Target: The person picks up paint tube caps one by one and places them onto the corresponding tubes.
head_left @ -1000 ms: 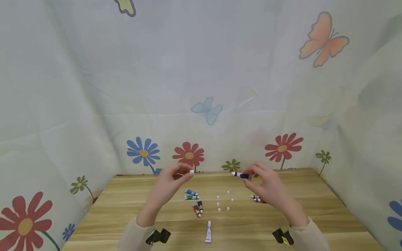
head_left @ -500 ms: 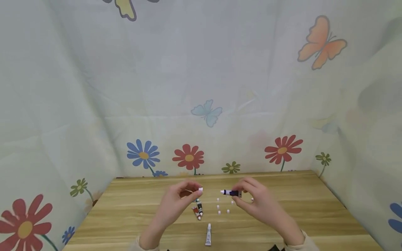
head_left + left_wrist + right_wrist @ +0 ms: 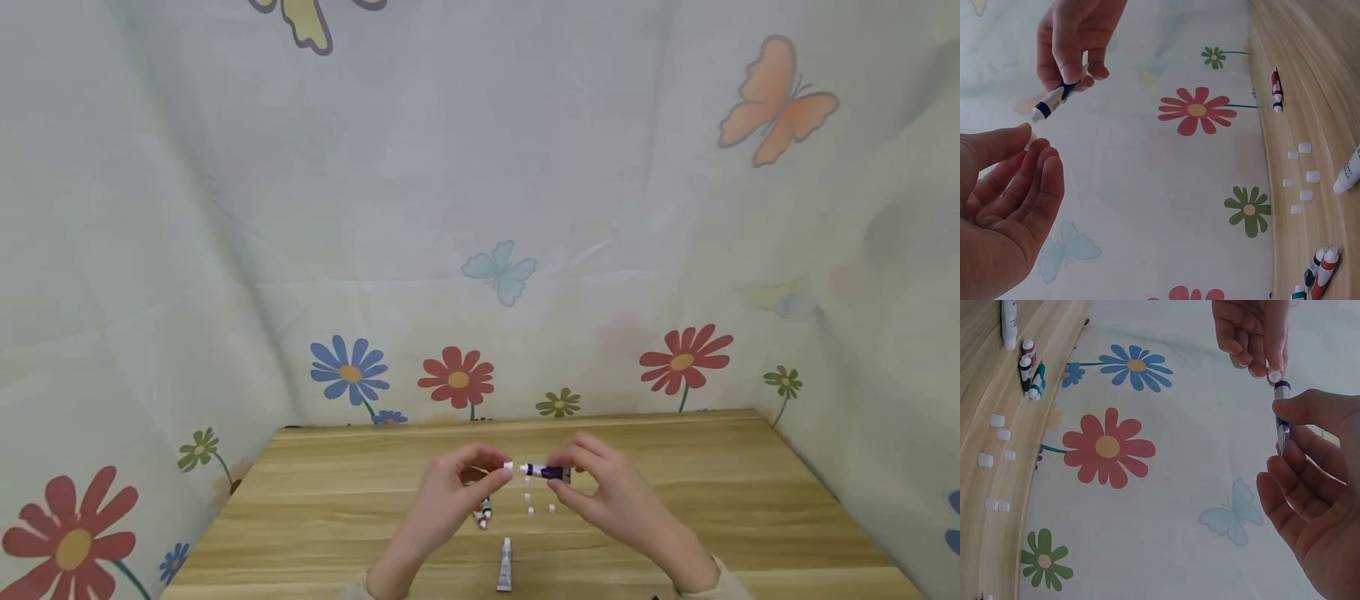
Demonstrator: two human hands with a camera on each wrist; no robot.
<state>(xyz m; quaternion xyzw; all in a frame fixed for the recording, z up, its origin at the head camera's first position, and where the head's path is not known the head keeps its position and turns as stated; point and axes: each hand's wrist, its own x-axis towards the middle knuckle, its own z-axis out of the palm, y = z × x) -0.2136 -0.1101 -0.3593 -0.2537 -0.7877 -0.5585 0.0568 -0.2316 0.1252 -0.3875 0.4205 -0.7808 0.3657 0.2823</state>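
Note:
Between thumb and fingertips my left hand (image 3: 453, 492) pinches a small white cap (image 3: 508, 467). My right hand (image 3: 606, 492) grips a dark purple-blue paint tube (image 3: 551, 472) by its body, its white nozzle pointing left at the cap. In the head view a narrow gap parts nozzle and cap. Both are held up above the table, level with each other. The left wrist view shows the tube (image 3: 1054, 103) slanting down toward the left fingertips, which mostly hide the cap. In the right wrist view the tube (image 3: 1282, 412) stands nearly upright between thumb and fingers.
Several loose white caps (image 3: 1305, 195) lie on the wooden table (image 3: 337, 500). A pale tube (image 3: 506, 567) lies near the front edge. Red, black and green tubes (image 3: 1027, 369) are grouped left of the caps; a red tube (image 3: 1276, 87) lies with another at right. A flowered cloth (image 3: 390, 208) hangs behind.
Both hands have come down and toward each other, so the tube's nozzle is now close to the cap. Each hand has kept its hold.

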